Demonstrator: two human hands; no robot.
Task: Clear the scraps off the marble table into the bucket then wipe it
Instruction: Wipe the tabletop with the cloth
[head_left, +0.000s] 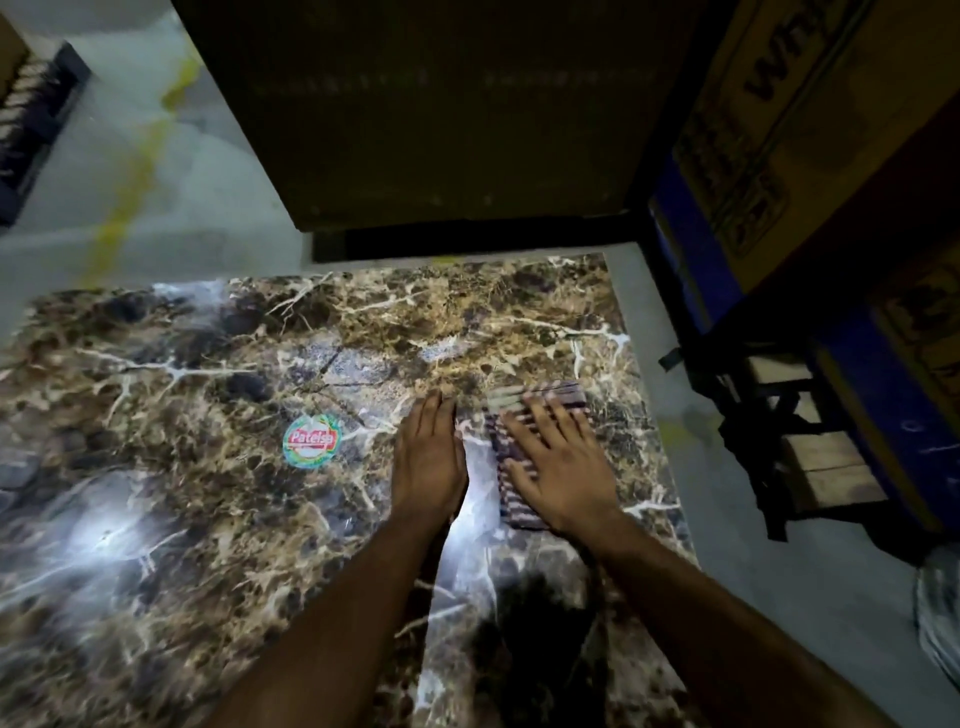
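Observation:
A brown marble table (208, 519) with white veins fills the lower view. A striped dark cloth (511, 467) lies flat on its right part. My right hand (561, 467) presses on the cloth with fingers spread. Just left of the cloth, my left hand (428, 457) rests flat on the bare marble, fingers together. No scraps show on the marble, and no bucket is in view.
A round red and green sticker (311, 440) is stuck on the marble left of my hands. A large dark cardboard box (415, 119) stands behind the table. Stacked cartons (810, 130) and a wooden stool (810, 457) crowd the right side. Grey floor (130, 182) lies at left.

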